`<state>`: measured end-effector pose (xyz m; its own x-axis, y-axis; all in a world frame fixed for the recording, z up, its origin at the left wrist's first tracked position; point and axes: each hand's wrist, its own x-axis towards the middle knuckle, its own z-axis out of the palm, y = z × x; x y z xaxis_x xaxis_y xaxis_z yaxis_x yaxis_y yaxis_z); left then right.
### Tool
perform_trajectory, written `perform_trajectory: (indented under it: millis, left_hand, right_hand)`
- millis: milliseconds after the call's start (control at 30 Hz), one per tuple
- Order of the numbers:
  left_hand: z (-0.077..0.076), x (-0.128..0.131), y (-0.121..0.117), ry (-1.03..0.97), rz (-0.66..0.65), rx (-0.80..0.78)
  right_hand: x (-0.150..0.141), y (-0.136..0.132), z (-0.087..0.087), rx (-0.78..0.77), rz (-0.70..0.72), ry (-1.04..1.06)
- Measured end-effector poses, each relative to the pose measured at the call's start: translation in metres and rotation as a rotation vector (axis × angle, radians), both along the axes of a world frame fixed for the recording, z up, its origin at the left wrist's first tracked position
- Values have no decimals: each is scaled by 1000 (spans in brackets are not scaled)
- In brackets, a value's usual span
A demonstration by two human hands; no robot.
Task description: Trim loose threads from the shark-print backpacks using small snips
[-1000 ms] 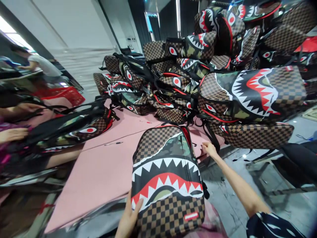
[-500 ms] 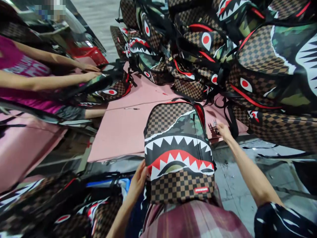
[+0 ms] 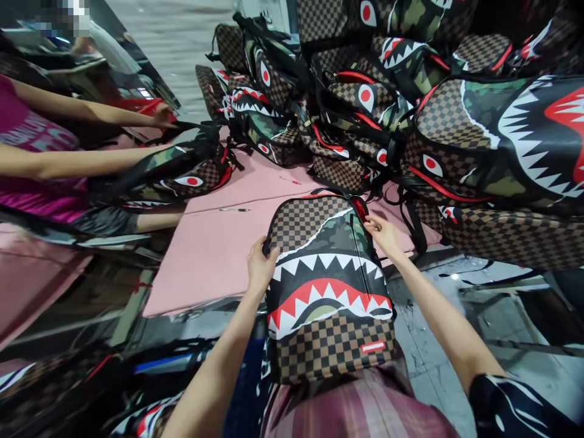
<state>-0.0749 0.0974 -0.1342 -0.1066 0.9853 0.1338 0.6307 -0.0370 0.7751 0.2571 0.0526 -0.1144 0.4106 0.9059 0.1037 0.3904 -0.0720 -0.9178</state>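
Backpack (image 3: 328,298) at your lap (image 3: 356,407), by the pink table (image 3: 196,261). Your left hand (image 3: 261,266) grips its left edge; right hand (image 3: 385,236) has fingers curled by its red-lined opening (image 3: 359,208), hold unclear.

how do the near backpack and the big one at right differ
The near backpack points its top away; the pile backpack lies sideways, top leftward. The left hand touches the near backpack; the pile backpack rests on another bag. Both show checks and shark teeth.
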Motion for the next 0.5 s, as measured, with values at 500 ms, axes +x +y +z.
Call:
perform_trajectory:
  millis: [500]
  left_hand:
    - [7,-18,24,-224,89,-40]
  right_hand:
    - [-7,-47,30,-265,773,-108]
